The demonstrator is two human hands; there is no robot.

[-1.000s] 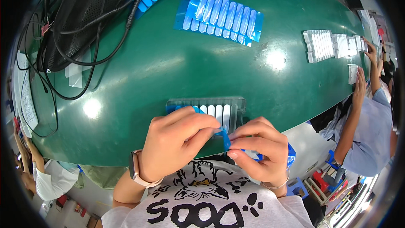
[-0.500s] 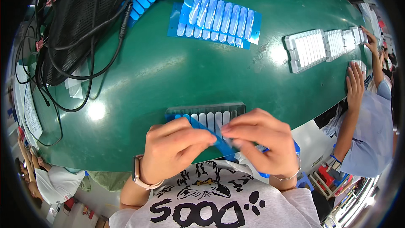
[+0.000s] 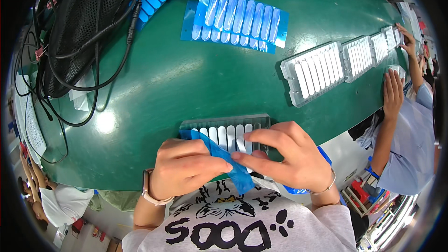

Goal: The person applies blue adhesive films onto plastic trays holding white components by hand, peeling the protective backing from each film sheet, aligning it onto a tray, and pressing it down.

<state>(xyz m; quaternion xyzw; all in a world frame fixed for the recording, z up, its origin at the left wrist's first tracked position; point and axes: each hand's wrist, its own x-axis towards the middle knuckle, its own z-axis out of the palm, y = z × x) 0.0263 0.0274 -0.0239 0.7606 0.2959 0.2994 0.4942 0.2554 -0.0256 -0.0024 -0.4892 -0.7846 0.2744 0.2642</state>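
Note:
My left hand pinches a sheet of blue film, which slants across the front of a clear tray. White rounded strips stand side by side in that tray at the table's near edge. My right hand is at the tray's right end, thumb and index finger around a tilted white strip. Its thumb tip lies close against the film. The lower ends of several strips are hidden behind the film and my fingers.
Blue sheets with glossy strips lie at the far middle. A row of filled clear trays runs along the right, beside a co-worker's hand. A black mesh bag and cables occupy the left.
The near filled tray on the right has shifted toward me and left, with another behind it. My right fingers have moved slightly left, and the film's free end now hangs lower and wider.

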